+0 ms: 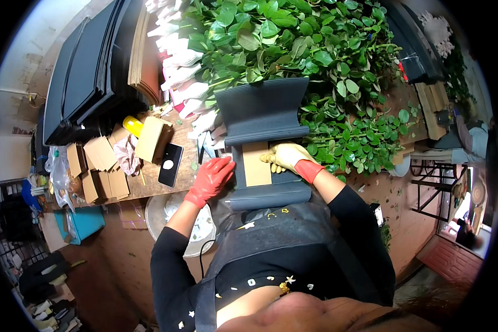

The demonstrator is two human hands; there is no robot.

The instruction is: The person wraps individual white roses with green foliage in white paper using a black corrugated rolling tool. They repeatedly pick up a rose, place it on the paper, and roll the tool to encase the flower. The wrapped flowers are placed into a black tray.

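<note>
A sheet of black corrugated cardboard (pixel 261 110) lies before me at the table's edge, its near and far parts curled up. On its middle rests a flat piece of brown cardboard (pixel 256 166). My right hand (pixel 288 157), in a cream and red rubber glove, is on the right side of the brown piece, fingers bent; whether it grips the piece is not clear. My left hand (pixel 211 178), in a red rubber glove, is at the left edge of the black sheet, fingertips close to it. Leafy green rose stems (pixel 299 41) lie beyond, with white-wrapped flower heads (pixel 184 76) at their left.
On the wooden table (pixel 147 186) to the left are a phone (pixel 170 165), small cardboard pieces (pixel 101 153), a crumpled cloth (pixel 127 154) and a yellow object (pixel 133 125). Stacked dark boards (pixel 83 70) stand behind. A white tub (pixel 153 213) and a blue bin (pixel 87 224) are below.
</note>
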